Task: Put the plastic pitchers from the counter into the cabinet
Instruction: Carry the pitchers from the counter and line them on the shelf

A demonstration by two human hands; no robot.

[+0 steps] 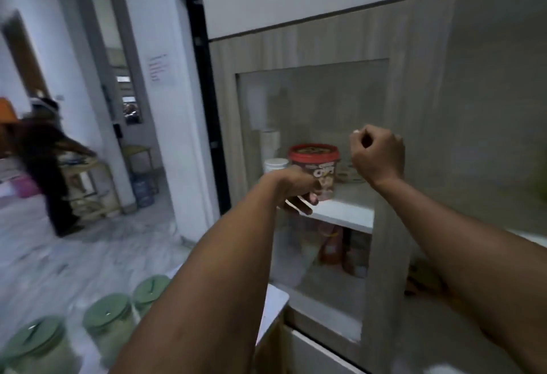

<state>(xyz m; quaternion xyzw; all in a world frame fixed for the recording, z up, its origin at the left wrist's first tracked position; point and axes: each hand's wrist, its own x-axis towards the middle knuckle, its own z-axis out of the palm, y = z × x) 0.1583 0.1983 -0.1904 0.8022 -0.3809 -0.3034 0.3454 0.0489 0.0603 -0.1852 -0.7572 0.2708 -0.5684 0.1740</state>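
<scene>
Three green-lidded plastic pitchers (108, 314) stand in a row on the counter at the bottom left, under my left forearm. My left hand (296, 193) is raised in front of the cabinet's glass door (319, 101), its fingers curled around what looks like a clear plastic pitcher (290, 255) hanging below it; the blur hides the details. My right hand (376, 154) is a closed fist near the right edge of the glass panel. I see nothing in it.
On the white cabinet shelf (346, 213) stand a red-lidded tub (315, 166), a white-capped jar (275, 164) and other containers; more packages sit on the level below. A person (44, 166) bends over a low table at the far left, past a dark doorway (207, 107).
</scene>
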